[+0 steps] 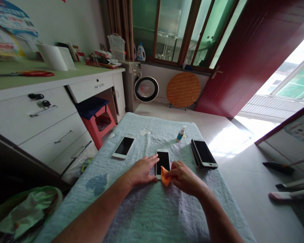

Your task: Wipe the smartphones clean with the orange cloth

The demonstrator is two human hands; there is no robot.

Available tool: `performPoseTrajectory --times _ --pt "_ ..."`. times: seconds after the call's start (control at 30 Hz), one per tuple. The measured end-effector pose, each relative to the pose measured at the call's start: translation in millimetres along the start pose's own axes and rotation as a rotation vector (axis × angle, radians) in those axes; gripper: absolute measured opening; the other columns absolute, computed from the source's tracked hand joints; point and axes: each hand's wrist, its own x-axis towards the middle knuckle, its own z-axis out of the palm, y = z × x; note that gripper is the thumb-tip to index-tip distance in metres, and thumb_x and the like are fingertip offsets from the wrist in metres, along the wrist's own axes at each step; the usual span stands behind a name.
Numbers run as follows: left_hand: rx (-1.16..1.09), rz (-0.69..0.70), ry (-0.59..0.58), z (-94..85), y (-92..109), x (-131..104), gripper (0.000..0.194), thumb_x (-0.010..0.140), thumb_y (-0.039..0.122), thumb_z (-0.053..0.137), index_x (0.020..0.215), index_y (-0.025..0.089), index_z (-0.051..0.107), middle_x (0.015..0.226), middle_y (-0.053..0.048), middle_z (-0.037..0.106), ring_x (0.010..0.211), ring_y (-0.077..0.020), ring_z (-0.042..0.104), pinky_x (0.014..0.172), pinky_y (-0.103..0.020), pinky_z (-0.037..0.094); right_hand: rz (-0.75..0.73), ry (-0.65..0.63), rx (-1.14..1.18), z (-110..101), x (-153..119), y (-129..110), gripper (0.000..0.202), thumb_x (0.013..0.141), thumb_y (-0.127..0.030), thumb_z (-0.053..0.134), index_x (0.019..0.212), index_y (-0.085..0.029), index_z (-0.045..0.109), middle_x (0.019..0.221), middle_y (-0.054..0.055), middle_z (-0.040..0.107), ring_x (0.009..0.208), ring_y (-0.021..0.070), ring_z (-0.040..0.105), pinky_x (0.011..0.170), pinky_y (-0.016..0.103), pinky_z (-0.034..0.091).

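A white smartphone (162,158) with a dark screen lies face up on the cloth-covered table. Along its left edge rests my left hand (144,169), fingers stretched out and touching the phone's side. My right hand (183,177) pinches an orange cloth (165,177) against the lower part of the screen. The cloth hides that corner of the phone. Off to the left lies another white smartphone (124,147), face up. To the right sits a stack of smartphones (204,154), the top one with a white frame. A small spray bottle (181,134) stands beyond my right hand.
A pale blue quilted cloth (152,212) covers the table. Left of it are a white drawer desk (50,118) and a red stool (98,125). A washing machine (131,81) with its door open, a round wooden tabletop (183,88) and a red door (233,57) stand behind.
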Motion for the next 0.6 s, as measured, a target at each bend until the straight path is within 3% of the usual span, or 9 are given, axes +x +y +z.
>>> performPoseTrajectory --times 0.27,0.5,0.6 --pt "-0.012 0.026 0.029 4.4 -4.2 2.4 0.068 0.076 0.029 0.065 0.139 0.015 0.045 0.153 -0.014 0.035 0.139 -0.0260 0.036 0.114 -0.038 0.030 -0.082 0.093 -0.041 21.5 17.0 -15.5 0.022 0.091 -0.016 0.052 0.084 -0.023 0.072 0.084 0.002 0.050 0.082 0.0147 0.045 0.078 0.027 0.035" --pt "-0.027 0.009 0.023 5.2 -6.3 2.3 0.078 0.069 0.033 0.073 0.140 0.020 0.044 0.154 -0.010 0.033 0.139 -0.0283 0.036 0.114 -0.040 0.030 0.098 0.197 -0.078 22.6 21.4 9.7 0.027 0.093 -0.019 0.049 0.107 -0.026 0.072 0.087 0.004 0.052 0.085 0.0170 0.046 0.079 0.028 0.037" --pt "-0.029 -0.001 0.018 3.3 -4.4 1.9 0.078 0.069 0.031 0.073 0.141 0.020 0.043 0.154 -0.011 0.032 0.140 -0.0277 0.035 0.115 -0.039 0.029 0.173 0.212 -0.101 17.4 19.0 19.5 0.029 0.091 -0.015 0.049 0.105 -0.025 0.073 0.085 0.004 0.052 0.085 0.0172 0.047 0.080 0.029 0.037"
